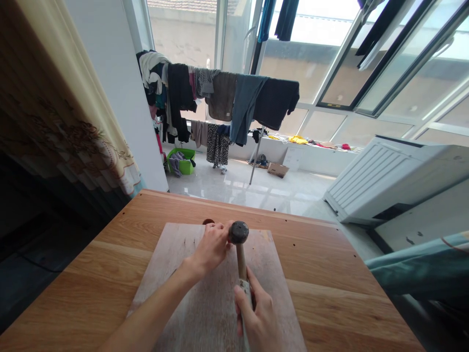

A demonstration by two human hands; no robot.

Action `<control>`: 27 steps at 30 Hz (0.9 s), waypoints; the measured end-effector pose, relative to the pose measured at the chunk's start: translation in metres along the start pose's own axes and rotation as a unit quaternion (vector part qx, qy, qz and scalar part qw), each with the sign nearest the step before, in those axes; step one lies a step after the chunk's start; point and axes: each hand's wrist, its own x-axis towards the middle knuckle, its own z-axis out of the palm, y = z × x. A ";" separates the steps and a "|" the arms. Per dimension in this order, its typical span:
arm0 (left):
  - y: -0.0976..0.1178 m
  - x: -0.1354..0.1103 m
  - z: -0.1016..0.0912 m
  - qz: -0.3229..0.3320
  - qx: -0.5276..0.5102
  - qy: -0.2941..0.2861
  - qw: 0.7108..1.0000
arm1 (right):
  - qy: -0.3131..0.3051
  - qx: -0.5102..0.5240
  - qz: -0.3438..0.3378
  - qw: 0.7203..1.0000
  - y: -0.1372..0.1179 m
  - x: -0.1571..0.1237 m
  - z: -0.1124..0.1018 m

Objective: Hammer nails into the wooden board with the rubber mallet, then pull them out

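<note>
A pale plywood board (pixel 176 274) lies on a wooden table (pixel 315 274). My right hand (pixel 258 318) is wrapped round the wooden handle of a hammer (pixel 240 247), whose dark round head sits over the far part of the board. My left hand (pixel 210 247) rests on the board just left of the hammer head, fingers pinched together on something too small to make out. A small dark round thing (pixel 208 222) lies at the board's far edge.
Beyond the table stands a rack (pixel 234 98) hung with clothes, a green basket (pixel 182 161) on a tiled floor, and large windows. A white ribbed unit (pixel 384 181) sits at right. A patterned curtain (pixel 73 122) hangs at left.
</note>
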 end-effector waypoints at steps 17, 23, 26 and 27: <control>-0.050 -0.103 -0.079 0.009 0.015 -0.122 0.992 | 0.011 0.093 0.022 0.995 -0.004 0.012 -0.014; -0.052 -0.123 -0.072 0.011 0.047 -0.127 0.991 | 0.001 0.082 0.029 0.996 -0.009 0.016 -0.018; -0.045 -0.115 -0.062 0.035 0.087 -0.128 0.987 | 0.007 0.076 0.026 0.997 -0.011 0.019 -0.022; -0.042 -0.111 -0.058 0.042 0.097 -0.135 0.985 | 0.010 0.076 0.023 0.997 -0.011 0.020 -0.024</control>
